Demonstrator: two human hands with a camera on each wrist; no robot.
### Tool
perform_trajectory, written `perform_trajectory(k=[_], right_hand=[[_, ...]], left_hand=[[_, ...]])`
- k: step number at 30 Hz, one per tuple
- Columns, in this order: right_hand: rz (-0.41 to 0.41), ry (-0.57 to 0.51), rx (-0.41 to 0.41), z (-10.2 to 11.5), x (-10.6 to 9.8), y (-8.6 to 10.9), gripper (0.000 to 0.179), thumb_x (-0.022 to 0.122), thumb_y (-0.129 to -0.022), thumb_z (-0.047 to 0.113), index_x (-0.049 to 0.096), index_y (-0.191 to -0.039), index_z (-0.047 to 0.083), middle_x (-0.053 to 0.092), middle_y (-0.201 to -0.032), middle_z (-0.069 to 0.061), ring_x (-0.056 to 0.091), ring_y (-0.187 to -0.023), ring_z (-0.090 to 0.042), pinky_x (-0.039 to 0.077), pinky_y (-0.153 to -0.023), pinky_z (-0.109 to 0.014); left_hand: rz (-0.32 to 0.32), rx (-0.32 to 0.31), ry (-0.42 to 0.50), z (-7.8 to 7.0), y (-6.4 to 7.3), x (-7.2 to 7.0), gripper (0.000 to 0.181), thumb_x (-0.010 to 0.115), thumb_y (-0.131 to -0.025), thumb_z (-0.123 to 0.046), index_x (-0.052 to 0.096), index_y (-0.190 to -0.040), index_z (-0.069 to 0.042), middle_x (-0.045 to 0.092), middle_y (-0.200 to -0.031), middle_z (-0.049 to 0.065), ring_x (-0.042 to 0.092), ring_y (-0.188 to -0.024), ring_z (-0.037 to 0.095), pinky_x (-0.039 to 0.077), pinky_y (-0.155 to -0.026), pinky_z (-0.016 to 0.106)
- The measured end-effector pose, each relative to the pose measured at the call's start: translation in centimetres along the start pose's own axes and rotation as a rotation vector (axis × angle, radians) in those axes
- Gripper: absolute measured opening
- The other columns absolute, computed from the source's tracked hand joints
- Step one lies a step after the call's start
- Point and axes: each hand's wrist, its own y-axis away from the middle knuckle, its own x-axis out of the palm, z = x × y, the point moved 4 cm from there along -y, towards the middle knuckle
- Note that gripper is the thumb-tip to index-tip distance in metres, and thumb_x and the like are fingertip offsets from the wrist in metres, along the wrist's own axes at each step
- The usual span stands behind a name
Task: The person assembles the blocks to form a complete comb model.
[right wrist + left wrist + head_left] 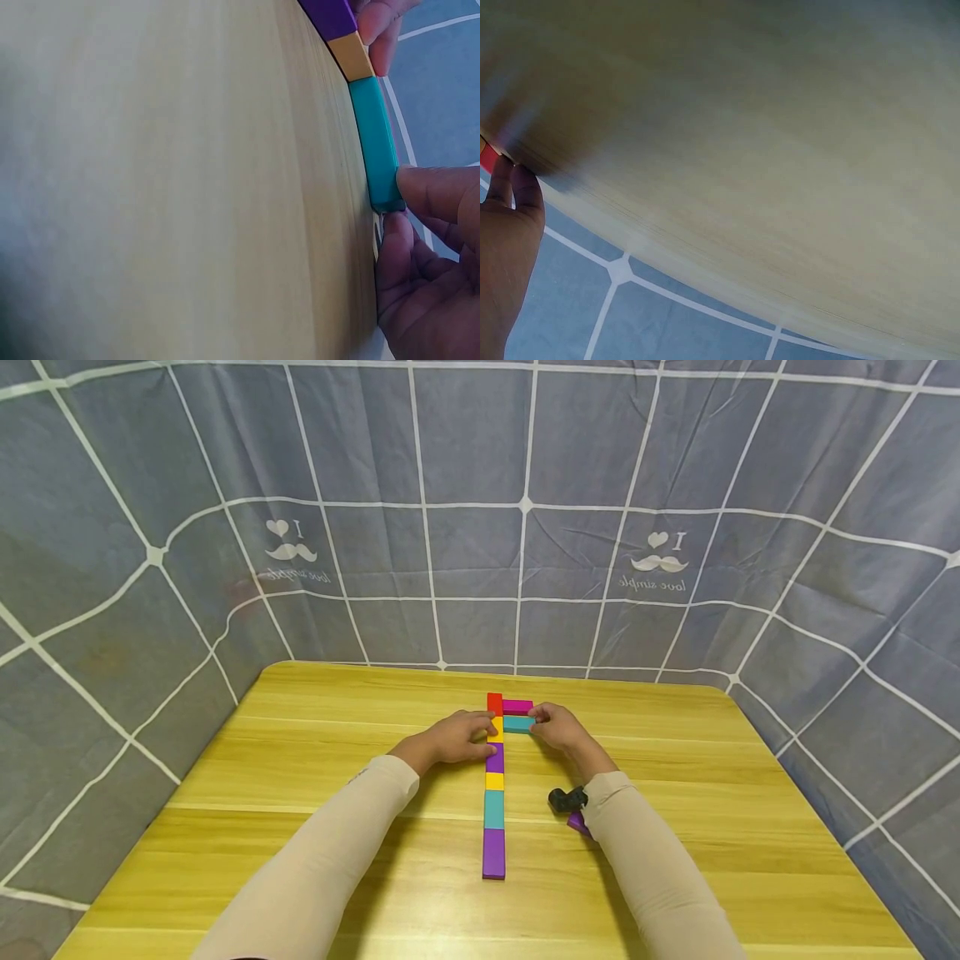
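The teal block (517,724) lay between my hands.
My right hand (561,728) pinched its outer end; it seemed light, stiff, best held by its sides. My left hand (454,739), fingers and thumb apart, touched the yellow block (498,728).

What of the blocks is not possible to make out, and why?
Head view: one end of the loose purple block, hidden by the right sleeve.
Head view: part of the upper yellow block, under the left hand.
Left wrist view: part of the red block, cut off by the left edge.
Right wrist view: one end of the row's purple block, cut off by the top edge.
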Motion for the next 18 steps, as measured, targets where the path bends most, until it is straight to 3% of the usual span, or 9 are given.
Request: perform_trajectory(k=[18], right_hand=[[-0.014, 0.019, 0.000, 0.06, -0.04, 0.05, 0.025, 0.060, -0.095, -0.002, 0.060, -0.119, -0.007, 0.056, -0.106, -0.017, 0.049, -0.099, -0.029, 0.045, -0.092, -0.039]], left_hand=[[0.000, 0.003, -0.003, -0.15, 0.08, -0.07, 0.036, 0.062, -0.097, -0.035, 0.063, -0.124, -0.011, 0.039, -0.155, 0.011, 0.036, -0.141, 0.033, 0.027, -0.117, 0.043]])
